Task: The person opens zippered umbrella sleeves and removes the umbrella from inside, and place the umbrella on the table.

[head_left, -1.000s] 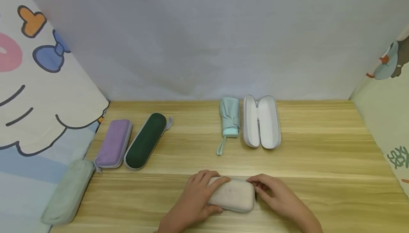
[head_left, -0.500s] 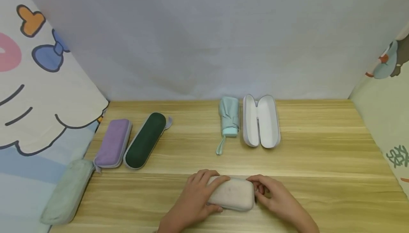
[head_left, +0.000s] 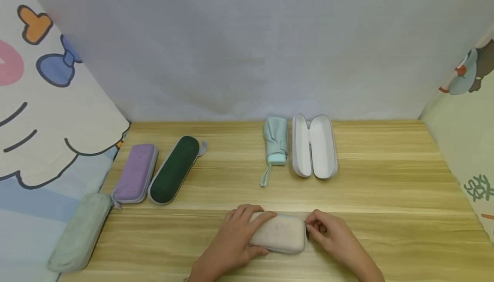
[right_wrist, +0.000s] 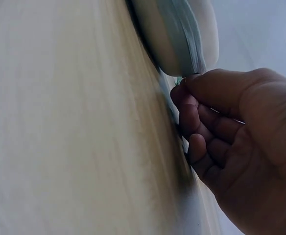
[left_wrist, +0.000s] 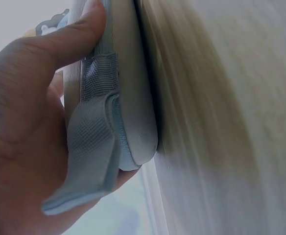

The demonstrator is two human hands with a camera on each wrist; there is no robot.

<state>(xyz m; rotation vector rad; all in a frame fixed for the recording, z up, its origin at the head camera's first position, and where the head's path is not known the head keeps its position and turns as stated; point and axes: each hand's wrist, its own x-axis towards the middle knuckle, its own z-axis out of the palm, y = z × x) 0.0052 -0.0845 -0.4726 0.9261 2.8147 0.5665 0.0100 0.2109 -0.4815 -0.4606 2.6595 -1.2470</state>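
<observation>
A cream zip case (head_left: 283, 234) lies closed on the table near the front. My left hand (head_left: 237, 239) grips its left end, fingers over the far side and thumb along the near side. In the left wrist view, a grey-blue fabric tab (left_wrist: 96, 137) sticks out from that end beside the palm. At the right end, my right hand (head_left: 333, 235) pinches something small at the zip, between thumb and forefinger. It looks like the zipper pull, mostly hidden by the fingers. The right wrist view shows the pale blue zip band (right_wrist: 184, 36) ending right at these fingertips, the other fingers curled.
Behind the case lie a folded mint umbrella (head_left: 275, 138) and an opened white glasses case (head_left: 314, 147). To the left are a dark green case (head_left: 174, 170), a purple case (head_left: 135, 174) and a pale green case (head_left: 81, 232) at the table's edge.
My right fingertips have shifted from the case's far right corner slightly rightward, round its right end. My left hand keeps its grip, and the case stays put. The whole head view has shifted slightly.
</observation>
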